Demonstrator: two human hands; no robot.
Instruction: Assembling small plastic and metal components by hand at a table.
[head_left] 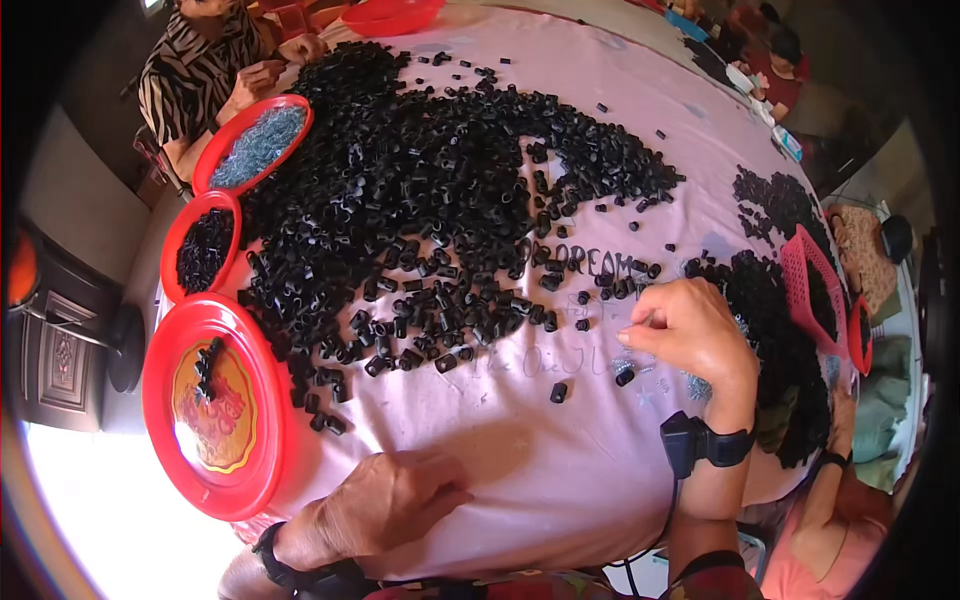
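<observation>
My left hand (395, 502) is low over the pink cloth near the front edge, its fingers curled together. Whatever it holds, if anything, is hidden. Over on the right, my right hand (692, 328) has thumb and forefinger brought together in a pinch; what is between them is too small to make out. A few short black tubular pieces (625, 377) lie just below its fingertips. Beside its wrist is a small cluster of silvery spring-like parts (698, 386). A large heap of the same black pieces (400, 180) spreads beyond both hands.
Along the left edge stand a large red plate (266, 440) with a short row of black parts, a smaller red plate (170, 245) of dark parts, and another red plate (213, 155) of silvery pieces. A pink basket (797, 270) stands right. Other people sit around the table.
</observation>
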